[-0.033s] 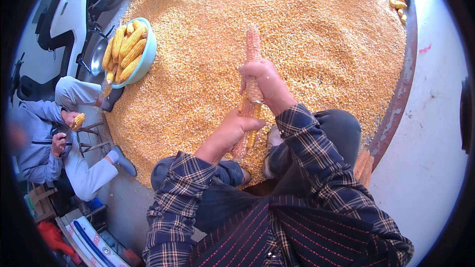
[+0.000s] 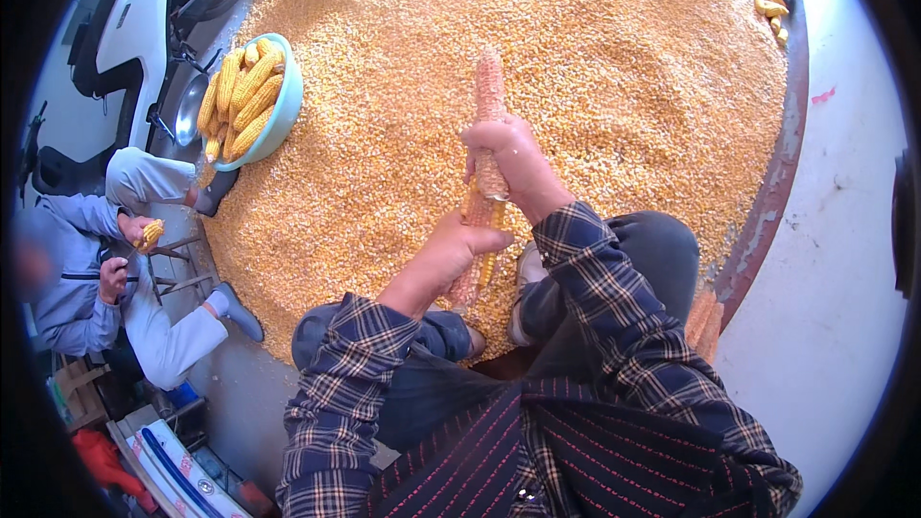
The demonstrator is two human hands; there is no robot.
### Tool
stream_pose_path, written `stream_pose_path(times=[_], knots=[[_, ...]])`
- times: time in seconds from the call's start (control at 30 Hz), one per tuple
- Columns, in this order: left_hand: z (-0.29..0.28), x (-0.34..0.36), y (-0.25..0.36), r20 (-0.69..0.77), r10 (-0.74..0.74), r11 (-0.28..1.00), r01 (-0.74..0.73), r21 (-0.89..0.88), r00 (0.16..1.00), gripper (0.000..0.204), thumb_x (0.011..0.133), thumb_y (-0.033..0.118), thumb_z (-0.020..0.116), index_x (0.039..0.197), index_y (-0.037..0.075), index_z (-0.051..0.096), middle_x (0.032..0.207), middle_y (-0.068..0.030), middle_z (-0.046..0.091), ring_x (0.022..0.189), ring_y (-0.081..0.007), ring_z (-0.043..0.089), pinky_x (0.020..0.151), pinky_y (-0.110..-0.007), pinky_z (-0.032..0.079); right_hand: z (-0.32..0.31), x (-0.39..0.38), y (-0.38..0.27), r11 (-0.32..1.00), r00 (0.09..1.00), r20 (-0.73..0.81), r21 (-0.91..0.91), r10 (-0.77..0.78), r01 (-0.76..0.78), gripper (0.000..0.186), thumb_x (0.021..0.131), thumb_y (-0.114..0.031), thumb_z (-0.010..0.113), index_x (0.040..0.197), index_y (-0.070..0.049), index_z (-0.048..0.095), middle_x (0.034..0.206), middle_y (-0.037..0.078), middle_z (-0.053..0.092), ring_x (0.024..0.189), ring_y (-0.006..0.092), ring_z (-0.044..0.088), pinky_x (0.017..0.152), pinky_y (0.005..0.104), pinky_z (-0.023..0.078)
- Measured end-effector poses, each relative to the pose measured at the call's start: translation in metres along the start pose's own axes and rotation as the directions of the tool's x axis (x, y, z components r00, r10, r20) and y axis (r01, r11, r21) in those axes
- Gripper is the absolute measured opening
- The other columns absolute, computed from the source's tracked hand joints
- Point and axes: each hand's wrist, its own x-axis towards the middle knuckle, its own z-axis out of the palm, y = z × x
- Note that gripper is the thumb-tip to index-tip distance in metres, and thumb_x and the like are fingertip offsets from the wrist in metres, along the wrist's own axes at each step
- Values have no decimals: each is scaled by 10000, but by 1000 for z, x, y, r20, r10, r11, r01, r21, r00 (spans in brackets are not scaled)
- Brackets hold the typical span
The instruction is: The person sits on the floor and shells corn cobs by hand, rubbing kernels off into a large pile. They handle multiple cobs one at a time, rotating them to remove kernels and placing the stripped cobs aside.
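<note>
My right hand (image 2: 518, 161) is wrapped round a bare, pinkish corn cob (image 2: 489, 86) that points away from me. Below it my left hand (image 2: 439, 254) grips a partly shelled ear of corn (image 2: 491, 267), which still carries yellow kernels along its right side. The lower end of the bare cob lies against the upper part of that ear. Both hands are closed, over a wide heap of loose kernels (image 2: 403, 67) between my legs and beyond.
At the left, a light-blue basin (image 2: 290, 105) is piled with corn ears (image 2: 251, 86). A seated co-worker (image 2: 82, 273) holds another ear (image 2: 152, 234). A scooter (image 2: 134, 38) stands behind. Bare cobs (image 2: 705, 326) lie beside my right knee, near the white wall (image 2: 825, 230).
</note>
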Motion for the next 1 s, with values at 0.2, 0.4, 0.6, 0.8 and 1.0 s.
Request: stream_pose_path(times=[0.2,0.4,0.6,0.8,1.0], knots=[[-2,16,-23,-183,144,969,-102,224,972,418,709,130,720,1061,-22,554,898,-64,628,799,-165,591,744,-304,457,-4,12,24,987,992,-116,-158,-48,29,165,708,-153,619,761,-21,536,661,63,547,526,168,529,496,318,453],[3,20,-22,-321,200,851,-2,524,926,438,674,96,753,1042,-9,541,875,-49,613,768,-145,577,705,-289,462,-12,20,36,965,939,-336,-264,-80,-13,145,732,-135,602,805,-31,531,690,87,566,642,211,573,623,363,491],[-20,15,-15,-44,219,970,-213,119,975,413,717,105,724,1063,21,517,873,-29,590,775,-137,571,715,-282,469,-19,3,-4,825,983,112,535,143,-181,184,818,-191,542,843,-11,570,778,145,626,780,290,625,749,433,525],[-13,4,-8,141,84,989,-65,-130,986,457,745,75,667,1159,11,482,942,-51,591,833,-161,588,759,-308,475,-13,-4,-3,953,960,241,229,142,-198,184,798,-192,550,770,-12,572,729,128,611,693,258,611,653,414,523],[-5,16,-25,-138,192,952,-150,268,972,496,703,138,733,1112,-10,495,939,-64,603,817,-180,581,731,-319,464,-4,5,11,994,994,41,23,103,-104,128,758,-132,566,717,-17,530,622,84,527,586,198,560,564,352,504]])
